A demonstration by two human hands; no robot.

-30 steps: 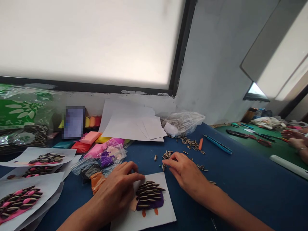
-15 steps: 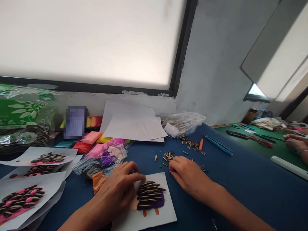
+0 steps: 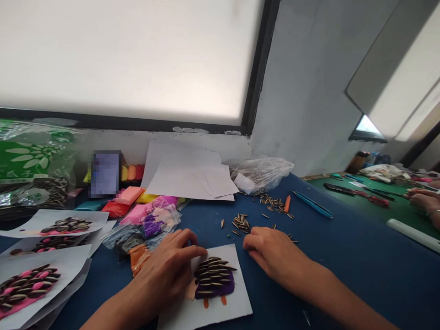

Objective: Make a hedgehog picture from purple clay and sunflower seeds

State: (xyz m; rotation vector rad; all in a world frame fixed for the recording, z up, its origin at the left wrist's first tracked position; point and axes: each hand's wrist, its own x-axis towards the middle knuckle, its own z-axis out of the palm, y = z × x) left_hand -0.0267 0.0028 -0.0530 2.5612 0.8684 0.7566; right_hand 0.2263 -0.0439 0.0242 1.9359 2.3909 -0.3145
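My left hand [image 3: 168,263] rests on the left side of a white card [image 3: 237,305], index finger stretched along its top edge, with nothing held. On the card is a hedgehog-like picture: a purple clay body [image 3: 227,288] with rows of striped sunflower seeds [image 3: 213,272], a peach clay snout [image 3: 191,289] and two orange feet [image 3: 206,303]. Right of the card, just above the table, my right hand [image 3: 275,252] is closed in a pinch on a sunflower seed, mostly hidden by the fingers. A small seed pile [image 3: 241,222] lies beyond its fingertips.
Finished-looking seed pictures [image 3: 30,286] lie at left, near bagged clay [image 3: 151,224] and a seed bag [image 3: 34,160]. Behind are white sheets [image 3: 192,176] and a plastic bag [image 3: 264,174]. A blue pen-like tool [image 3: 312,204] lies at right; another person's hand [image 3: 426,201] is beyond.
My right hand has drawn back slightly from the seed pile, and the seed at its fingertips has left the table. My left hand stays on the card.
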